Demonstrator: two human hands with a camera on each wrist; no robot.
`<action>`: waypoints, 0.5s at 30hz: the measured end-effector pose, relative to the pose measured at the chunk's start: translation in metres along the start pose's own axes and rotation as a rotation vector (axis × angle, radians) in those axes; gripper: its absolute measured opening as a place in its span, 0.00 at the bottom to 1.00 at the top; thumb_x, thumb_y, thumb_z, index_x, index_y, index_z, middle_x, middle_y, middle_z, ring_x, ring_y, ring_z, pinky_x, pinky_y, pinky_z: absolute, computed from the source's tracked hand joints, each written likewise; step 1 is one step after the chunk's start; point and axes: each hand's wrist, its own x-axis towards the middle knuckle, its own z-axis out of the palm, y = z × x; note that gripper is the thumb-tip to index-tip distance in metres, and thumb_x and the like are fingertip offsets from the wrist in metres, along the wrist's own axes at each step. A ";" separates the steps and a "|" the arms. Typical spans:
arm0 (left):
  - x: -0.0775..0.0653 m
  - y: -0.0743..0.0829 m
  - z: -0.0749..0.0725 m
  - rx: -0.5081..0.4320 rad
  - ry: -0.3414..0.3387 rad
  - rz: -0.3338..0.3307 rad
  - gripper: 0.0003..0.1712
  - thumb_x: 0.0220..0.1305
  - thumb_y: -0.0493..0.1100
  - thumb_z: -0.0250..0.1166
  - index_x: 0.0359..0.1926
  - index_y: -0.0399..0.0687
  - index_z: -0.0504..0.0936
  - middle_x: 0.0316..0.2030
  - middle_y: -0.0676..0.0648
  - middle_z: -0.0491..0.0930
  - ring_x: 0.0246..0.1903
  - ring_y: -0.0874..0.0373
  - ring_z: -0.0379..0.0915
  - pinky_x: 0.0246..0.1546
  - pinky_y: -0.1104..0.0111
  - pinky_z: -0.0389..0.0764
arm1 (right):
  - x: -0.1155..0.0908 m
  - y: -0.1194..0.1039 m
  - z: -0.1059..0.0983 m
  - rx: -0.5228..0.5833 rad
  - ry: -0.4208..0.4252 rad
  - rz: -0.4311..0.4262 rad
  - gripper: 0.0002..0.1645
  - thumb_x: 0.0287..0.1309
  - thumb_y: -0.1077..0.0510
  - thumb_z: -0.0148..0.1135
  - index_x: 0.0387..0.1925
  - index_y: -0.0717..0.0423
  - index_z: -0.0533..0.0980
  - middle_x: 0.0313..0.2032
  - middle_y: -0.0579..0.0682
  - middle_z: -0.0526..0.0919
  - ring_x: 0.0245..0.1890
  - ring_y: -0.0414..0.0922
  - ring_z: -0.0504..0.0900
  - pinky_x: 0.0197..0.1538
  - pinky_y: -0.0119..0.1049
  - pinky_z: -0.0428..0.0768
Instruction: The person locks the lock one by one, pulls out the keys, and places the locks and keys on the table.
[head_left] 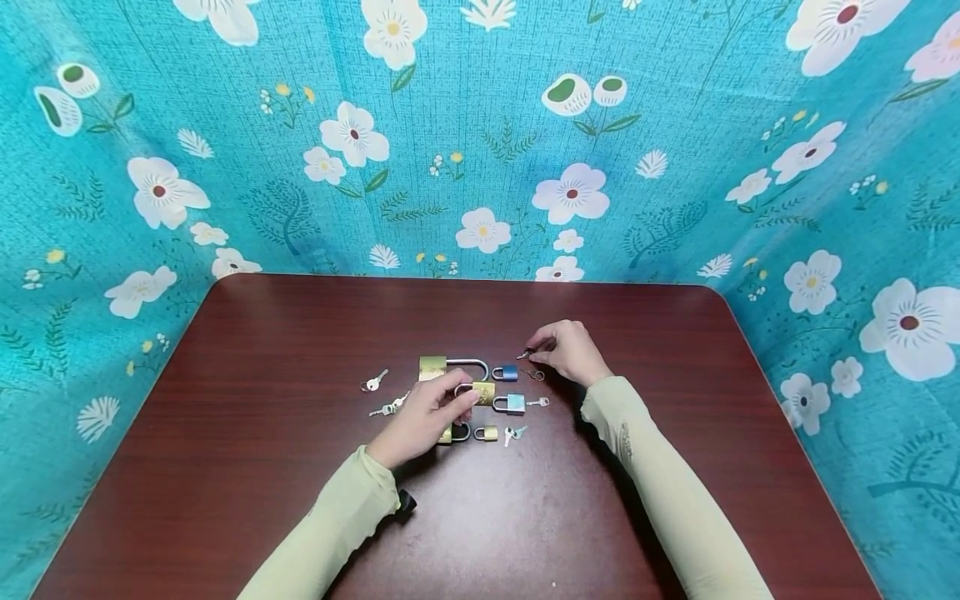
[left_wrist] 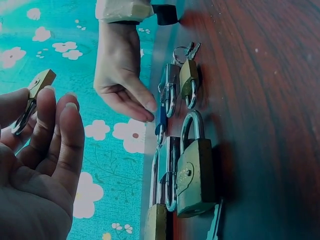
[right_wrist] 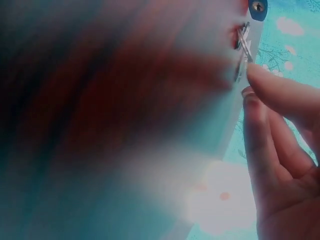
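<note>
A small brass padlock (head_left: 484, 392) is held between the thumb and fingers of my left hand (head_left: 431, 408), raised off the table in the left wrist view. At the far side of the locks, my right hand (head_left: 572, 352) pinches a small key (head_left: 522, 355) by its fingertips. Close beside that hand lie a blue padlock (head_left: 508, 372) and a key ring (head_left: 537, 376). Under and behind my left hand, a large brass padlock (head_left: 432, 367) and another brass padlock (head_left: 446, 435) are partly covered.
A silver padlock (head_left: 514, 402) has a key (head_left: 540, 402) to its right. Nearer lies a small brass padlock with two keys (head_left: 512, 435). More keys (head_left: 375, 380) lie left of the locks. The dark wooden table (head_left: 300, 333) meets a flowered blue curtain (head_left: 480, 167).
</note>
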 end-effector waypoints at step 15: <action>0.006 0.002 0.000 -0.003 0.002 -0.008 0.08 0.77 0.46 0.61 0.39 0.49 0.79 0.28 0.46 0.83 0.32 0.42 0.81 0.36 0.70 0.79 | -0.059 -0.081 -0.008 0.007 0.145 -0.582 0.22 0.58 0.53 0.77 0.54 0.50 0.86 0.44 0.43 0.86 0.41 0.38 0.84 0.40 0.37 0.84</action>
